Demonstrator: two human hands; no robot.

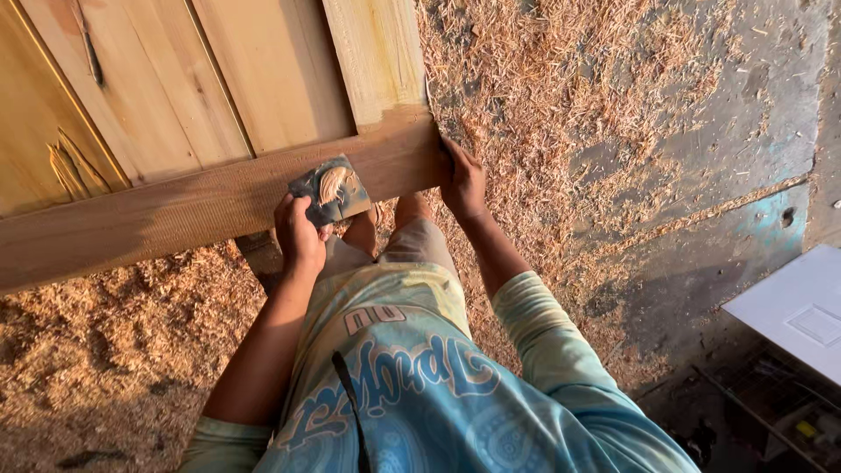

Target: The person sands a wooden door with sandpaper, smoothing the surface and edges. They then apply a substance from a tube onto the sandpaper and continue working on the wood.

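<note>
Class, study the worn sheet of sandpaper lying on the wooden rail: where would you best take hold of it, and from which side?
Grip the sandpaper by its near lower edge, coming from the person's side, where the left hand holds it. It lies flat on the rail, so fingers press on top.

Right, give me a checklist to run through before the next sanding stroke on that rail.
1. Sanding pad flat on the wooden rail: ok, it lies against the face.
2. Left hand gripping the pad: ok, fingers wrap its lower edge.
3. Right hand steadying the frame: ok, it clasps the rail's end at the upright post.
4. Right fingers out of the pad's path: ok, they sit beyond the pad.
5. Grit left on the pad: cannot tell, it looks worn in the middle.
6. Footing on the wood shavings: cannot tell, the feet are hidden.
</note>
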